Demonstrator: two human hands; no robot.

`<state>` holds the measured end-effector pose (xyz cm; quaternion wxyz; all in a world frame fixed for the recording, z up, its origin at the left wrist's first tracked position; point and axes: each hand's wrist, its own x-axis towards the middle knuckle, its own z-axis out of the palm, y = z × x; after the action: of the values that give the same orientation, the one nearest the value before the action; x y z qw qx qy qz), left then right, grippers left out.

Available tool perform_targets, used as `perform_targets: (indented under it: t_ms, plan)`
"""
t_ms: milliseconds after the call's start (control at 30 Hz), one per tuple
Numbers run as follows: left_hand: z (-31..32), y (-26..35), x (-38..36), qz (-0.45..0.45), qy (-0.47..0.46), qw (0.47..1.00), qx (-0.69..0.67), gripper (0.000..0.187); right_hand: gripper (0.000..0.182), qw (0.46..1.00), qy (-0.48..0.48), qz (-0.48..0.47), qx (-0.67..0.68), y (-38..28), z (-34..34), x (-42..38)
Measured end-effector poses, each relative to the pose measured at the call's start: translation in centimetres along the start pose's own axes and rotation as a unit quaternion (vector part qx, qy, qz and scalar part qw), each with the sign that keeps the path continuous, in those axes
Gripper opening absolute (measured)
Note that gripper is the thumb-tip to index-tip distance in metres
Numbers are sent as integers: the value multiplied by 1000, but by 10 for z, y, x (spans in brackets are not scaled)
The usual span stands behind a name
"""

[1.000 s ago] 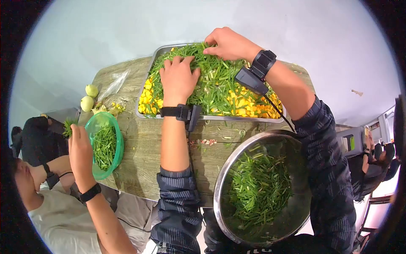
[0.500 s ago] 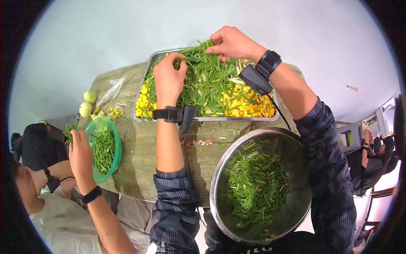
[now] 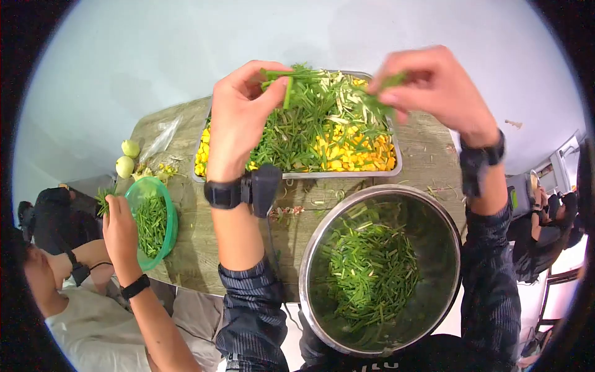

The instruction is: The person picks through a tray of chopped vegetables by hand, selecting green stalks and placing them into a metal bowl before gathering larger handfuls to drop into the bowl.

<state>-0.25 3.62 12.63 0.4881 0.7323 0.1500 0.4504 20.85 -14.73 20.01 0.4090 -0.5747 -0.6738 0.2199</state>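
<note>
My left hand [image 3: 242,111] is raised over the left part of a metal tray [image 3: 297,175], its fingers closed on some cut green stems [image 3: 287,92]. Above the tray's right back corner my right hand [image 3: 427,87], blurred by motion, pinches another bunch of green stems [image 3: 392,80]. Chopped greens [image 3: 291,127] lie across the middle of the tray, with yellow cubes [image 3: 356,152] at the front right and more at the left. Pale strips [image 3: 347,99] show at the back right. A steel bowl [image 3: 305,266] nearer my body holds more cut greens [image 3: 372,273].
A co-worker's hand [image 3: 119,229] at the left holds greens beside a green basket [image 3: 171,217] of cut stems. Two pale round vegetables [image 3: 125,166], a plastic bag [image 3: 164,136] and scraps lie on the wooden table [image 3: 204,248]. Other people are at the right edge.
My right hand has moved right and lifted greens off the tray. My left hand has risen slightly with stems now showing in its fingers. Pale strips are more exposed.
</note>
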Motion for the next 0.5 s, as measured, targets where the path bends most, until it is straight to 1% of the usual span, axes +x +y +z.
perform_targets:
  t_ms: [33,67,133,200,233,267,300,333,400,433,467,500]
  plan:
    - [4,16,-6,0,-27,999,-25,16,15,1000,6,-11,-8,-12,-2,-19]
    - [8,30,-12,-3,-29,999,-23,16,15,1000,14,-22,-16,-22,-7,-37]
    - [15,56,-28,17,-96,992,-74,16,15,976,-12,-183,-117,-26,-27,-67]
    - [20,79,-43,9,-172,979,-108,14,16,949,-109,-242,-168,-29,-54,-91]
    - [24,79,-46,71,-216,967,-114,17,16,937,-154,-286,-132,-26,-58,-95]
    - [30,77,-46,134,-259,949,-120,20,16,938,-150,-284,-131,-21,-58,-104]
    - [36,79,-44,158,-315,923,-155,20,17,950,-138,-276,-54,-15,-53,-113]
    - [39,83,-46,154,-363,907,-148,18,18,955,-125,-267,24,-10,-49,-119]
    - [51,90,-53,128,-428,883,-146,14,19,952,-122,-281,31,0,-46,-121]
    - [58,91,-57,156,-440,875,-129,13,19,952,-130,-276,20,3,-44,-119]
    - [63,91,-59,145,-444,875,-131,13,20,953,-140,-269,12,7,-42,-119]
    - [68,88,-61,162,-454,868,-121,13,22,952,-138,-274,-7,11,-39,-117]
